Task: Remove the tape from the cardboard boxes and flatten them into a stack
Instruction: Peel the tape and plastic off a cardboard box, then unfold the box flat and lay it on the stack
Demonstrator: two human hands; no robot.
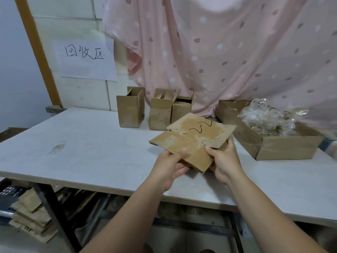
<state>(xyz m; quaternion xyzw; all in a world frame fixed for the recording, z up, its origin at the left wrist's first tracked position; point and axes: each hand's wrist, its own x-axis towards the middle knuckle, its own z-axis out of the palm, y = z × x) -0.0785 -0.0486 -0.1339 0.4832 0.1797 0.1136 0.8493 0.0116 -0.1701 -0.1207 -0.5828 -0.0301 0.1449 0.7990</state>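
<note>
Both grips pinching one flattened box

Left grip (168, 166) and right grip (225, 161) are holding the flattened box (193, 141) by its near corner over the counter (91, 143), long axis running away rightward; flat stack (31, 221) is sitting below-left, nearer the left grip.

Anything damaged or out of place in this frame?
The flattened box, held by left hand and right hand, has pale patches where its surface is peeled. The table has a scuffed patch at left.
</note>
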